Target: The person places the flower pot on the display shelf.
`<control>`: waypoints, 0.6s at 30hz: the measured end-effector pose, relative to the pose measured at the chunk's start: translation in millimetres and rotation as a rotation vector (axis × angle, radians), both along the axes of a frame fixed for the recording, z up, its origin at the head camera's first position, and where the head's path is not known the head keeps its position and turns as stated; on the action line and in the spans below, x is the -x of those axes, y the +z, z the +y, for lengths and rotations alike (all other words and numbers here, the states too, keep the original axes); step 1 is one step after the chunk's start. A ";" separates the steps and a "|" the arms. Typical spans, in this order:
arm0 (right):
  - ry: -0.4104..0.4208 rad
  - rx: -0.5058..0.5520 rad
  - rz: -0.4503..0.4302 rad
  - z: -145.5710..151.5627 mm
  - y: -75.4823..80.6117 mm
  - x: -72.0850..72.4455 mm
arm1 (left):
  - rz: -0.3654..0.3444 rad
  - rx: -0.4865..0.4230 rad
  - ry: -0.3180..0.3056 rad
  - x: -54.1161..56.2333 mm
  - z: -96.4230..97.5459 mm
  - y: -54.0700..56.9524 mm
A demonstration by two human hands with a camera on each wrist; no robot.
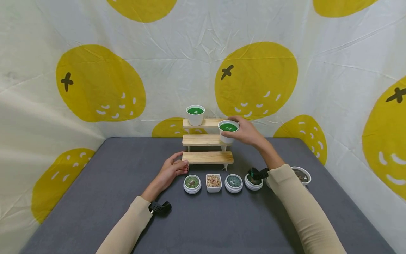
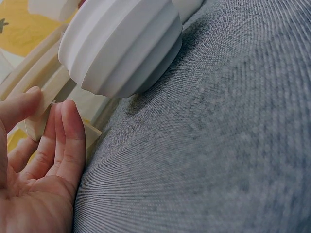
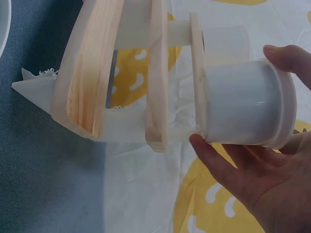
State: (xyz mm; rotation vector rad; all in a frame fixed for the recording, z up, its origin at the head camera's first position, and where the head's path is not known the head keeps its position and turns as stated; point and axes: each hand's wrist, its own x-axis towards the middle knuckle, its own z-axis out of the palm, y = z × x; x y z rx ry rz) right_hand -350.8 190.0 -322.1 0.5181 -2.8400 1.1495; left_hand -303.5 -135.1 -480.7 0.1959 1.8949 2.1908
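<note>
A pale backdrop [image 1: 180, 38] printed with yellow fruit hangs behind a dark grey table [image 1: 203, 225]. On the table, a three-step wooden stand [image 1: 207, 158] rises in front of the backdrop. The left hand [image 1: 171, 169] is at the left end of the stand's lowest step, thumb and fingertips pinching the board's edge. The right hand [image 1: 245, 131] has its thumb and fingers clamped round the held cup [image 1: 226, 127], white with a green surface, upright at the right end of the top step; whether its base touches the board, I cannot tell. A similar second cup [image 1: 195, 117] stands on the top step's left end. In front of the stand sit, left to right, a green-filled round dish [image 1: 192, 184], a square dish [image 1: 213, 183] of tan bits and a blue-grey-filled round dish [image 1: 234, 184].
</note>
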 end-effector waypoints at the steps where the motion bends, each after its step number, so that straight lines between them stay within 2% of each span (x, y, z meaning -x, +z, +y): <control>1: 0.002 0.009 0.001 -0.2 0.2 0.9 | -0.001 0.001 -0.001 -0.1 -0.1 0.0; 9: -0.004 0.071 0.019 -2.0 4.9 8.8 | -0.010 0.000 0.008 -0.4 0.1 1.1; 12: -0.019 0.074 0.036 -4.5 8.3 10.9 | -0.012 0.001 0.008 -0.7 0.1 1.5; 18: -0.044 0.074 0.016 -9.4 13.9 13.8 | -0.007 -0.009 -0.004 -1.1 -0.5 0.5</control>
